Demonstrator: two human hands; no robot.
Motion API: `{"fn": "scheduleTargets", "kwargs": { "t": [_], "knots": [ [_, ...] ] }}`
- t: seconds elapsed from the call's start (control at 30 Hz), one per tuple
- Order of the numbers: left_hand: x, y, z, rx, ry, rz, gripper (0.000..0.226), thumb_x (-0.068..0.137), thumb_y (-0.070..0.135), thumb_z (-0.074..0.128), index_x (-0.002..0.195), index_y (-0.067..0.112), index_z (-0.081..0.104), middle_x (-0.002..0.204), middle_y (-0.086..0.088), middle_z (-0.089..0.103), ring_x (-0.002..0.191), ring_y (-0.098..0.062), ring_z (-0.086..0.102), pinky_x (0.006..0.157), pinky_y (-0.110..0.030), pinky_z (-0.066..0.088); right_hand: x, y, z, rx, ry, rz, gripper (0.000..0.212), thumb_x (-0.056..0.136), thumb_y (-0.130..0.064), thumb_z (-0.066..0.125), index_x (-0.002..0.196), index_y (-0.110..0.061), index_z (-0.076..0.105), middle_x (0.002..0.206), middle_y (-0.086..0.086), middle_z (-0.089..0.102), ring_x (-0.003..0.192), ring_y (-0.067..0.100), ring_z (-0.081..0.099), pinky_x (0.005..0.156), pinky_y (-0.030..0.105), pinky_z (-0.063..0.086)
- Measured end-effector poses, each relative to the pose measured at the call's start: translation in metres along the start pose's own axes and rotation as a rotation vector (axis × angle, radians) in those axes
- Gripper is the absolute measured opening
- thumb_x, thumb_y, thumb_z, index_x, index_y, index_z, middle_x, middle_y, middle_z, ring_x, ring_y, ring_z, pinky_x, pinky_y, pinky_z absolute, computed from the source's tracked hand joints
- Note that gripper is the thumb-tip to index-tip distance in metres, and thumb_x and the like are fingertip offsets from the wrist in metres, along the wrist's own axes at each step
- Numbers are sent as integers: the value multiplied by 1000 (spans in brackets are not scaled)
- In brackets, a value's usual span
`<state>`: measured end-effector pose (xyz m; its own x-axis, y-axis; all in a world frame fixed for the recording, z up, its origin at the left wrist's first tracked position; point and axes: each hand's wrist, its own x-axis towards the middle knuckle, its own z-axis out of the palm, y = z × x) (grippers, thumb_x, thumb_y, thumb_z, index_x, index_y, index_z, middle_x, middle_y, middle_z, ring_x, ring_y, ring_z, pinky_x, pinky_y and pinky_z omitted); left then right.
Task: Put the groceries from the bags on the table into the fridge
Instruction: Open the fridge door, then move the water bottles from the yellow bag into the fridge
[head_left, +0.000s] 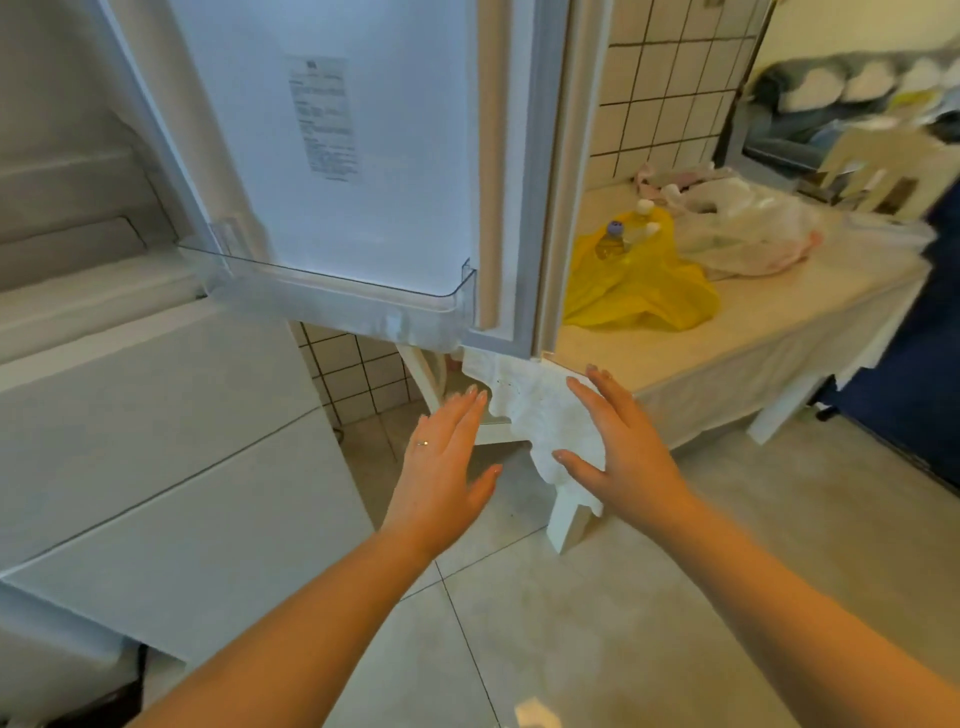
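Both hands, left hand (441, 457) and right hand (621, 447), empty, fingers spread; yellow bag (634, 286) well apart at 1 o'clock on table (753, 322); fridge door (363, 156) open.

A home kitchen is shown. An open white fridge (156, 415) is seen beside a tiled wall (665, 88). Shopping bags (639, 286) with bottles (613, 239) are laid on a tabletop (753, 317). A sofa (810, 104) is seen in the room behind.

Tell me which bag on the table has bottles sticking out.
The yellow bag, nearest the open fridge door; bottles poke from its top. The white bag behind shows none.
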<state>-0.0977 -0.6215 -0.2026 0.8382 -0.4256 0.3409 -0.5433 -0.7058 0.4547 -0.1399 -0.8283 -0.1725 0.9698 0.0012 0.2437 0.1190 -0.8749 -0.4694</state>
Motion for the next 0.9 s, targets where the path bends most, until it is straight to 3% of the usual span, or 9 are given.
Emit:
{"fn": "scheduleTargets", "kwargs": {
  "t": [0.1,0.3,0.43,0.57,0.73,0.9],
  "knots": [
    [16,21,23,-79,-16,53,81,87,40,61,146,32,6,154,10,16,142,-10,14,114,-28,12,-6,22,-11,41,49,78,72,85,-40,62,145,-26,24,157,-5,10,143,16,10,113,34,21],
    [63,58,65,-201,-61,108,78,88,41,59,142,37,3,155,10,17,143,-10,13,117,-36,18,7,86,-34,86,137,170,71,83,-35,66,143,-25,31,156,0,16,143,20,15,112,37,23],
    [114,82,99,-207,-47,134,75,88,38,60,138,40,3,148,18,14,141,-10,14,114,-26,13,35,142,-47,126,165,170,69,83,-35,65,143,-26,31,156,0,16,143,19,14,112,36,23],
    [173,112,140,-249,-3,60,72,88,35,60,136,44,7,153,11,18,141,-12,18,115,-31,18,79,208,-72,161,160,123,67,83,-34,66,141,-23,35,154,5,19,142,20,17,110,29,20],
    [249,148,182,-235,85,-71,74,87,33,62,139,34,10,153,1,25,140,-15,24,110,-24,18,141,282,-113,183,128,50,67,82,-33,68,141,-22,37,152,6,23,140,18,20,106,20,17],
    [308,156,208,-233,201,-127,75,85,26,66,142,26,18,149,-1,30,137,-12,26,110,-24,21,206,333,-136,161,68,-52,67,80,-30,71,139,-20,41,152,7,25,140,21,22,107,24,19]
  ]
}}
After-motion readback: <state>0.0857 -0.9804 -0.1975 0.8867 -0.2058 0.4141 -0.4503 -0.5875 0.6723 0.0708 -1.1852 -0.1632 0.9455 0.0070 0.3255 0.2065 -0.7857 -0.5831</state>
